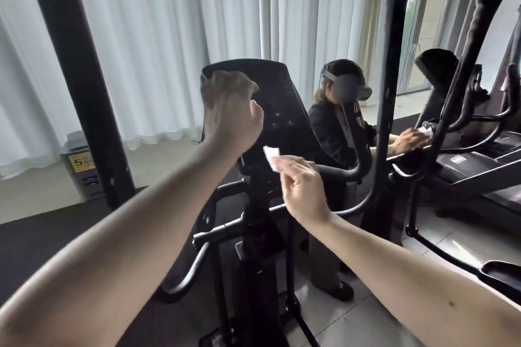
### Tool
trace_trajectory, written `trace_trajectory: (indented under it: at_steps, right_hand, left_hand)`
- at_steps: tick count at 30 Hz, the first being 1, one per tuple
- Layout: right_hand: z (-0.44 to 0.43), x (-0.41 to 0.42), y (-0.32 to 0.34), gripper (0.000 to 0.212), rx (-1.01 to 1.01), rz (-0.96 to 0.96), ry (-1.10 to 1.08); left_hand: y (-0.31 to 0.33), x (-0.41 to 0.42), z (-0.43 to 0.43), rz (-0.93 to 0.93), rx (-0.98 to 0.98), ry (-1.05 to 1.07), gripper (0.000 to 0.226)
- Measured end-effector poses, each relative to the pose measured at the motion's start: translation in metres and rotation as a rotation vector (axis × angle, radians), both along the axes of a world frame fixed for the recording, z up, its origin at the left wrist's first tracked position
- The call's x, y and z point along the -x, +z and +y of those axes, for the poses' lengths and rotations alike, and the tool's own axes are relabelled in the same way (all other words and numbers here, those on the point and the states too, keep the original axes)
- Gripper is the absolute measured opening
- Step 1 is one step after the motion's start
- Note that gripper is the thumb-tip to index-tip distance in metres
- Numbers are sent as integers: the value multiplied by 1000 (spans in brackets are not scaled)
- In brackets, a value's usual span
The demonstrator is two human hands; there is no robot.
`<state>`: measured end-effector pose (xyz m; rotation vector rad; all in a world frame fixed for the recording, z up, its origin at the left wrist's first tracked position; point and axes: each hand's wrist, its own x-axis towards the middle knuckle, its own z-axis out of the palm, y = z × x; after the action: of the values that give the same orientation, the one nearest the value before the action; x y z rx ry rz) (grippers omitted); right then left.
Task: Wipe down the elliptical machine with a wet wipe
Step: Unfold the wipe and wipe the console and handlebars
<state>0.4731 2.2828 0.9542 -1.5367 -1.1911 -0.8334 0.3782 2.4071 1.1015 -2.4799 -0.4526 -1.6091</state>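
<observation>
Right fingertips (284, 162): thumb and forefinger pinched on a small white wet wipe (271, 157), the other fingers loosely curled below. The wipe stands up out of the pinch, crumpled, just before the lower right edge of the flat black console panel (282, 113); contact with the panel not determinable. Right hand (306, 191) back to camera, bare forearm running down to the lower right.

Left fingers (225, 82): curled tight, motion-blurred, at the console's upper left corner. Whether they grip the edge or only hover before it: cannot tell. Left hand (229, 110) raised, wrist bent, bare forearm running down to the lower left. A thin black cord (202, 132) hangs beside the wrist.

The console tops the black elliptical machine (253, 248): central mast, curved fixed handlebars at mid height, tall padded swing arms at left (76, 65) and right (393, 65).

Beyond the right arm: a second person (335, 135) in a dark top with a headset, one hand pressing a white cloth (424, 131) on a neighbouring black machine (473, 160).

Background: white pleated curtains (158, 36), a window (423, 36) far right, a grey box unit with a yellow label (80, 163) on the floor. Dark mat (42, 234) left, pale tiles (451, 236) right.
</observation>
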Motion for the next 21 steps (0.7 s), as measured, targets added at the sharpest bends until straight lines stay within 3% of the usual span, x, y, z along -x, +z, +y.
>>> trace_trajectory:
  at_steps: [3,6,10,17,21]
  right_hand:
    - [-15,-17,-8,23,-101,324,-107]
    - [-13,-29,-4,22,-170,518,-167]
    - [14,-26,5,17,-187,609,-130]
    - [50,20,12,5,-59,608,121]
    - [39,-30,15,5,-133,654,-26]
  left_hand:
    - [-54,3,-25,76,70,-107,32]
    - [-105,5,-34,98,394,-124,47]
    - [-135,5,-36,92,722,-55,63]
    - [-141,1,-28,36,814,-97,62]
    - [-146,1,-23,0,815,-122,64]
